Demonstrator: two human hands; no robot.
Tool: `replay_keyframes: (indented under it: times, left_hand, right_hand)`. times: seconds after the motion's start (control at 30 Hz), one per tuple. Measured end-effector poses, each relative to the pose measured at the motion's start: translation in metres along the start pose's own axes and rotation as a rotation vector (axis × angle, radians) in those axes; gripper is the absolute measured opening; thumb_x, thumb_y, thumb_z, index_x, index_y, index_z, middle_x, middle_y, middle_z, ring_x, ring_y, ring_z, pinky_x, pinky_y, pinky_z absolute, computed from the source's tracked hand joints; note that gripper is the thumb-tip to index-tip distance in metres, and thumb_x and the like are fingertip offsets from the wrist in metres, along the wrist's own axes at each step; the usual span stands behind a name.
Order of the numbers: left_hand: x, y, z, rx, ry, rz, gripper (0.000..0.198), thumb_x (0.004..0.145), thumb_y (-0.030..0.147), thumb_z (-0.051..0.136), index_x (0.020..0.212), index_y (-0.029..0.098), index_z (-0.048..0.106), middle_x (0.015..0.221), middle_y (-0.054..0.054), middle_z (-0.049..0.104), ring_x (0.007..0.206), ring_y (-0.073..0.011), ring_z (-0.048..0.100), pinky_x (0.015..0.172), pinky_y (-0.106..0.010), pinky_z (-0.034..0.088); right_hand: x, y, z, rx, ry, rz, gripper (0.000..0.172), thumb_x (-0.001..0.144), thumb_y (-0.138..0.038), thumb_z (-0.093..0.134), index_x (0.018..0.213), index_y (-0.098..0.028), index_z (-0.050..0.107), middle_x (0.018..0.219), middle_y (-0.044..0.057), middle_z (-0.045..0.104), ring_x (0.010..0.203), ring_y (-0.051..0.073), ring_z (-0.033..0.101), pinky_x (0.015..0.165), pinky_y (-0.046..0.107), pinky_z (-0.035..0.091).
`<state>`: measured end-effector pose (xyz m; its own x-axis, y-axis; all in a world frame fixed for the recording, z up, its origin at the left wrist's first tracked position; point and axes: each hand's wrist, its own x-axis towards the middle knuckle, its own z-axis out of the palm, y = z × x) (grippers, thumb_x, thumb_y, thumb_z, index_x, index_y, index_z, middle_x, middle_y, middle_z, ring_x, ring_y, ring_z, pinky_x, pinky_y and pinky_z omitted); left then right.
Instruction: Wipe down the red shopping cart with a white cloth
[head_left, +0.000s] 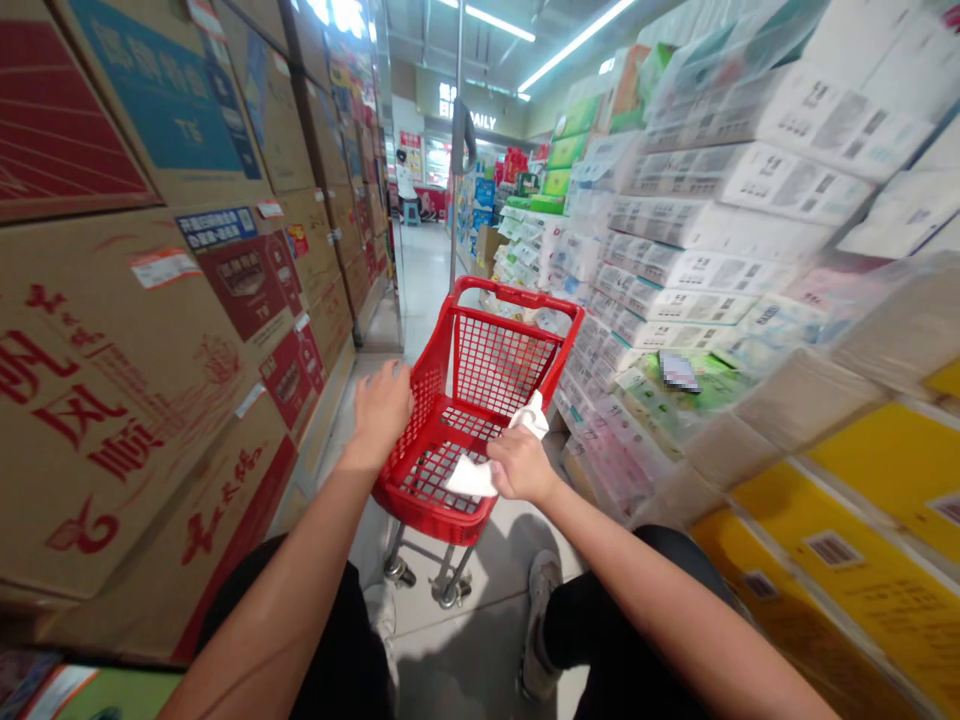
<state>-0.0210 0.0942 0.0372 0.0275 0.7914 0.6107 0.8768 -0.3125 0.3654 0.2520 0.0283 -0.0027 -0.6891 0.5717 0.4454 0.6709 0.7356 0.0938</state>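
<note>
A small red plastic shopping cart (431, 515) with perforated walls stands between my legs, its basket open toward me. My left hand (381, 402) is at the cart's left rim, fingers curled over the edge; the fingertips are partly hidden. Inside the right half of the basket, my right hand (519, 462) is closed around a crumpled white tissue (471, 477). The tissue sticks out on both sides of the fist, one end near the cart's right rim.
Stacked cardboard cartons (105, 400) wall the left side. Packs of tissue paper (675, 260) rise on the right, with a phone-like object (679, 371), its face blurred, on a green pack. Yellow boxes (847, 530) stand near right. A glass door's handle (460, 135) is ahead; a person (406, 180) is farther off.
</note>
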Motion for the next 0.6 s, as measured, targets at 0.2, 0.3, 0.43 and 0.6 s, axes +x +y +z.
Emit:
replay_keyframes:
  times: [0.2,0.3,0.43,0.6]
  left_hand:
    - [-0.044,0.063,-0.014,0.034,0.014,-0.059,0.019,0.09,0.031,0.048,0.104,0.021,0.057,0.106,-0.013,0.063,0.096,-0.0301,0.062,0.085,-0.042,0.046]
    - [-0.061,0.06,-0.008,0.012,-0.131,-0.194,0.021,0.094,0.036,0.044,0.102,0.022,0.056,0.098,-0.011,0.067,0.08,-0.027,0.065,0.077,-0.04,0.046]
    - [-0.067,0.028,-0.002,-0.016,-0.105,-0.23,0.031,0.098,0.041,0.034,0.11,0.021,0.055,0.105,-0.014,0.069,0.091,-0.0286,0.067,0.077,-0.038,0.046]
    - [-0.062,0.005,0.0,-0.062,-0.164,-0.131,0.037,0.096,0.049,0.038,0.115,0.022,0.055,0.104,-0.012,0.071,0.092,-0.0281,0.067,0.075,-0.035,0.045]
  right_hand:
    - [0.038,-0.047,-0.001,-0.017,-0.027,0.194,0.029,0.096,-0.039,0.04,0.089,-0.019,0.061,0.083,0.006,0.068,0.079,0.021,0.055,0.079,0.036,0.034]
    - [0.059,-0.058,-0.002,0.006,-0.049,0.208,0.03,0.1,-0.036,0.04,0.093,-0.017,0.063,0.087,0.007,0.07,0.082,0.021,0.058,0.082,0.035,0.036]
    - [0.077,-0.057,-0.003,-0.003,-0.089,0.225,0.03,0.1,-0.033,0.041,0.095,-0.016,0.065,0.089,0.009,0.071,0.085,0.022,0.062,0.084,0.034,0.038]
    - [0.073,-0.027,-0.013,-0.088,-0.166,0.344,0.032,0.1,-0.033,0.041,0.094,-0.016,0.067,0.09,0.01,0.072,0.084,0.022,0.063,0.084,0.034,0.038]
